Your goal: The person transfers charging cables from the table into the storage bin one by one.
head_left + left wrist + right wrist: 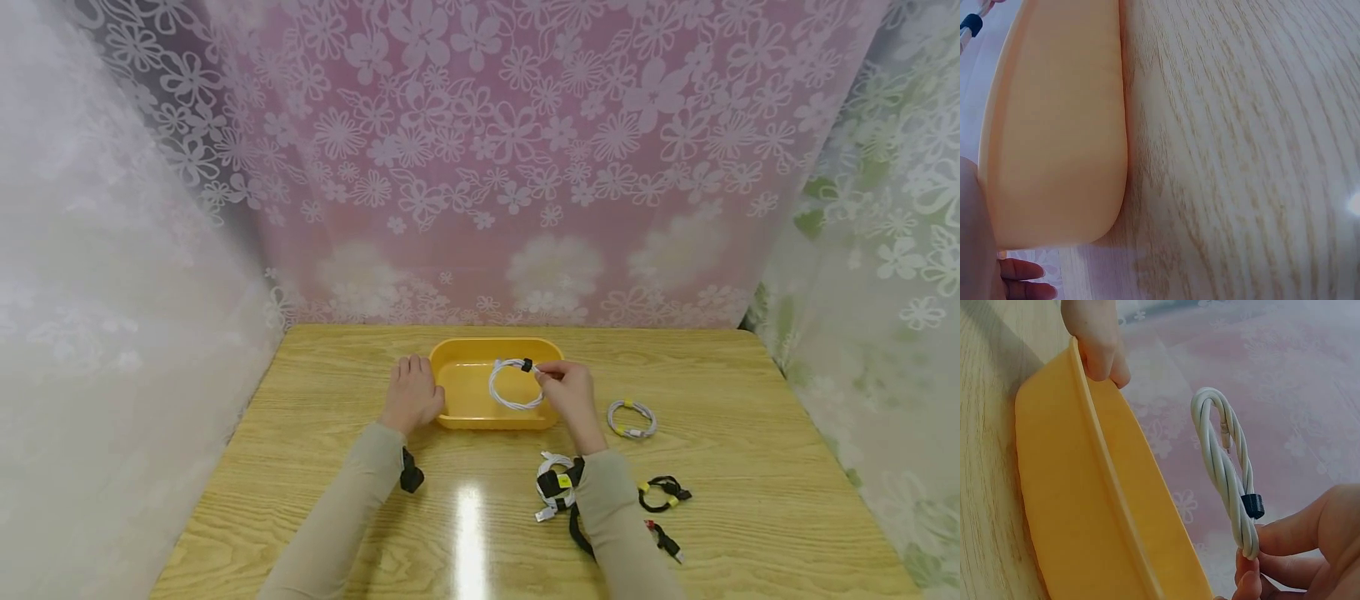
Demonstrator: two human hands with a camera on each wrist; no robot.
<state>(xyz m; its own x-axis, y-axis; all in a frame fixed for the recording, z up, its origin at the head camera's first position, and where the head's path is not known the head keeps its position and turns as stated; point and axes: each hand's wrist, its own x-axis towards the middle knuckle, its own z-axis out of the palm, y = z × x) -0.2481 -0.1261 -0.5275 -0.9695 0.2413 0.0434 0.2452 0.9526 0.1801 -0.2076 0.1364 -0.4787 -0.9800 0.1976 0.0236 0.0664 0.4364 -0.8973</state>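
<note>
A coiled white cable [516, 407] with a black strap is pinched at its right side by the right hand [572, 398], above the yellow tray [495, 422]. In the right wrist view the thumb and fingers of the right hand [1304, 550] hold the coil [1225, 475] beside the tray [1079, 487]. The left hand [412, 393] grips the tray's left end, with its thumb at the rim. In the left wrist view, part of the left hand [979, 237] shows at the tray's end [1054, 137].
On the wooden table [315, 375], a grey-white coiled cable [651, 414] lies right of the tray. Nearer the front are a white cable bundle [552, 502], a black coiled cable [654, 507] and a short black cable with a red end [665, 541]. Curtains stand around.
</note>
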